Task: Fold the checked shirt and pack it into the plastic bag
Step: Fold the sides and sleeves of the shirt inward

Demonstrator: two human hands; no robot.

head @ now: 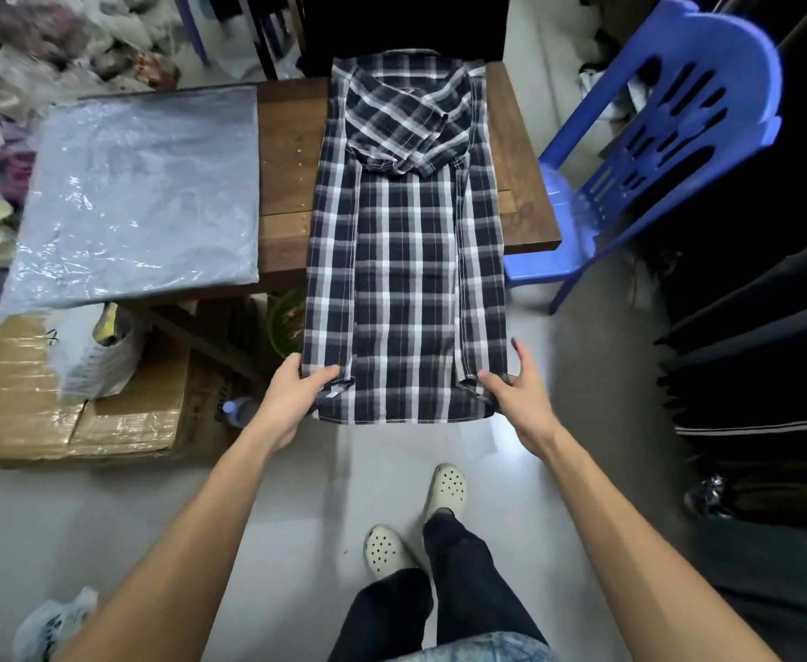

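Dark checked cloth with white lines makes up the shirt (406, 241), which is laid lengthwise on the wooden desk (286, 183), hood at the far end and both sides folded inward into a narrow strip. Its lower part hangs past the near edge of the desk and is held up by both hands. The near left corner of the shirt is pinched by the left hand (296, 391), thumb on top and fingers curled underneath. The near right corner is gripped by the right hand (518, 394), thumb on the cloth and fingers spread beside the edge. A clear plastic bag (143, 193) is seen lying flat on the desk, left of the shirt and apart from it. A blue chair (654, 150) stands right of the desk. A cardboard box (81, 413) sits on the floor below the bag.
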